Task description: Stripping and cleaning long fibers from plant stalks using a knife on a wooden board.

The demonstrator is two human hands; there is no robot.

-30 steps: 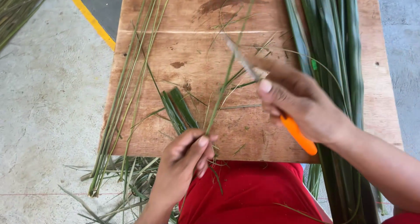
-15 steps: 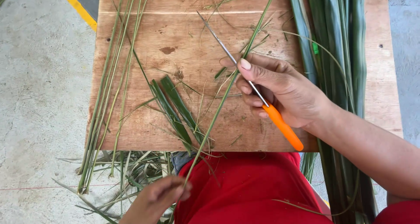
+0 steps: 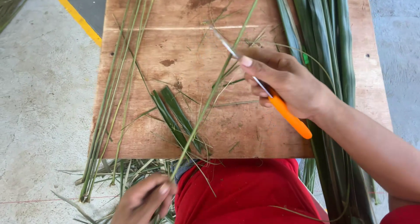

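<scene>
We see the right hand (image 3: 288, 82), fingers clamped on an orange-handled knife (image 3: 267, 92), pressing a long leaf strip (image 3: 210, 101) against the wooden board (image 3: 175, 53). Left hand (image 3: 144, 200) pinches the strip's lower end below the board edge.

bright even daylight, soft faint shadows, sharp focus

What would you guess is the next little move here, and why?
Probably draw the thin green strip further down off the board: the left hand grips its lower end, while the right hand presses the orange-handled knife against it.
</scene>
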